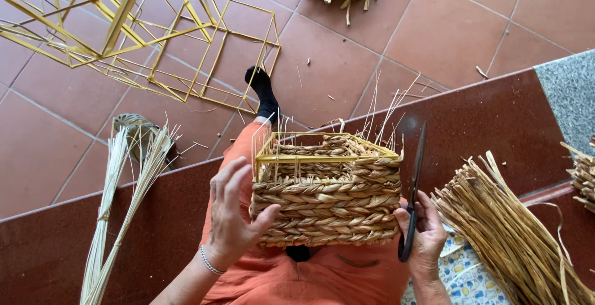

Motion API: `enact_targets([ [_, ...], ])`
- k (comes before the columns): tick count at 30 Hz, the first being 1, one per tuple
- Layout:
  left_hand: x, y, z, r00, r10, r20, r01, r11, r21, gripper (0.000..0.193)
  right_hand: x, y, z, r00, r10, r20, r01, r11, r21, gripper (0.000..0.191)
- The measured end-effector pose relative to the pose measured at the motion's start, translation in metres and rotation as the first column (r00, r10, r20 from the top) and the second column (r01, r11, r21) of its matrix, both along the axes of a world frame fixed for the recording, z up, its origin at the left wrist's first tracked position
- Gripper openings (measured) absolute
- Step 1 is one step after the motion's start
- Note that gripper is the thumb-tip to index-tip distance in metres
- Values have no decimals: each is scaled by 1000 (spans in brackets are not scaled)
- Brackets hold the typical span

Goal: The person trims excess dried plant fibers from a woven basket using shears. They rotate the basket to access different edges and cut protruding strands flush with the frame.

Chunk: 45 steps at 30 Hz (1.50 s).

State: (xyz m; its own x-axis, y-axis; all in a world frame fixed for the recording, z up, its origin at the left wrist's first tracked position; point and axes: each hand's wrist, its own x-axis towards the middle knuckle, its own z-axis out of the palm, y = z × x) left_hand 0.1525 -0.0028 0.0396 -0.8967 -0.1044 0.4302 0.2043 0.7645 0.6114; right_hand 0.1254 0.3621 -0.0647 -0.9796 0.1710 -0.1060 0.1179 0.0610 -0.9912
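Red tile floor under a person weaving a basket on their lap.
Left hand (232, 218) lies flat, fingers spread, on the woven basket (326, 193); right hand (423, 234) beside it pinches black scissors (412, 190). Straw bundle (514, 230) sits nearby, yellow wire frames (136, 26) farther off.

- Woven basket (326, 203): straw-tan braid, yellow frame at rim.
- Scissors (413, 187): black.
- Trousers (310, 277): orange.
- Sock (264, 92): black.
- Wire frames (133, 26): yellow.
- Floor tiles (446, 26): terracotta, pale joints.
- Step (496, 122): dark red.
- Cloth (462, 277): white, blue and yellow print.
- Bracelet (209, 261): silver.
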Motion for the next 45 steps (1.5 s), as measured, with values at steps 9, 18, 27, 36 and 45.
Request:
enact_targets([
  [9, -35, 79, -2, 866, -494, 83, 466, 733, -496, 57, 35, 4, -11, 999, -45, 22, 46, 999, -15, 58],
  [18, -32, 75, 0, 842, -533, 81, 516, 755, -405, 49, 35, 11, -23, 1000, 0, 17, -1, 1000, 18, 62],
  [27, -18, 74, -3, 875, -483, 8, 462, 832, -307, 42, 57, 42, -31, 998, -61, 25, 52, 965, 256, 58],
  [36, -7, 70, -11, 853, -521, 19, 501, 808, -311, 43, 55, 22, 8, 982, 26, -187, 36, 945, 325, 57],
  [45, -2, 54, -13, 799, -576, 171, 592, 705, -391, 60, 41, 24, 7, 988, -90, -126, 118, 965, 235, 61],
])
